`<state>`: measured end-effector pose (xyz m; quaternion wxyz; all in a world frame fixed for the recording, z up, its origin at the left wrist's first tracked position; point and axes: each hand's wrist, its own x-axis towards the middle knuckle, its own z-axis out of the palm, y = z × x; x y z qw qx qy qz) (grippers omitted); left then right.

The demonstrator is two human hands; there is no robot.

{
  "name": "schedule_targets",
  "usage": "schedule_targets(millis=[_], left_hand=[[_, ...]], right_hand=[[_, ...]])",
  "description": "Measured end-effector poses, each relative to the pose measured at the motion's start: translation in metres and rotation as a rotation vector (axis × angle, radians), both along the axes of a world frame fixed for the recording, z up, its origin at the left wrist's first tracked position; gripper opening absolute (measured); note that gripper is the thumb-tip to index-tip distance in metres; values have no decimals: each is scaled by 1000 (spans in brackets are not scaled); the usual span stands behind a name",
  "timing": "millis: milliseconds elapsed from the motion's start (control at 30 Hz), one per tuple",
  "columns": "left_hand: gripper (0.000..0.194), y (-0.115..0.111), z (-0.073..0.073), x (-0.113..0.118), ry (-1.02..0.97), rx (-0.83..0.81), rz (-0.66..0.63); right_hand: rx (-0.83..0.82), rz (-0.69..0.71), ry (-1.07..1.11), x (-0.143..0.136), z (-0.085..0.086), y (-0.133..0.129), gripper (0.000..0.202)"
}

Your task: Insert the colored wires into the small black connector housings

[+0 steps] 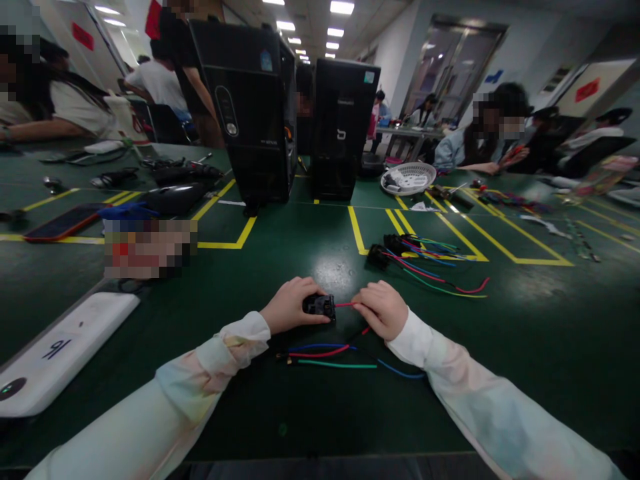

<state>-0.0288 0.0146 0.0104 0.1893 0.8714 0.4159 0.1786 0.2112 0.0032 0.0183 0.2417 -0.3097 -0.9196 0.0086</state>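
My left hand is closed round a small black connector block just above the green table. A red wire runs from the block's right side into the pinched fingers of my right hand. Below the hands lie loose wires: a blue wire, another red wire and a green wire, with small metal ends at their left. Farther back on the right, black connectors rest with several coloured wires attached.
Two black computer towers stand at the back. A white device lies at left, near a phone. A white basket sits behind the wired connectors. Yellow tape marks the green table. Several people sit around the room.
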Motion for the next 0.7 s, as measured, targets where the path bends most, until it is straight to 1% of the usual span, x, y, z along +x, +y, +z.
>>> schedule_targets(millis=[233,433,500,667,700], left_hand=[[46,1,0,0,7,-5,0],[45,0,-1,0,9,8,-4],[45,0,-1,0,7,14,-4],[45,0,0,1,2,8,-8],[45,1,0,1,2,7,-7]], right_hand=[[-113,65,-209,3,-11,9,27],[-30,-18,-66,0,0,0,28],[-31,-27,-42,-1,1,0,28],[-147,107,-89,3,-7,8,27],[-159,109,-106,3,-9,10,27]])
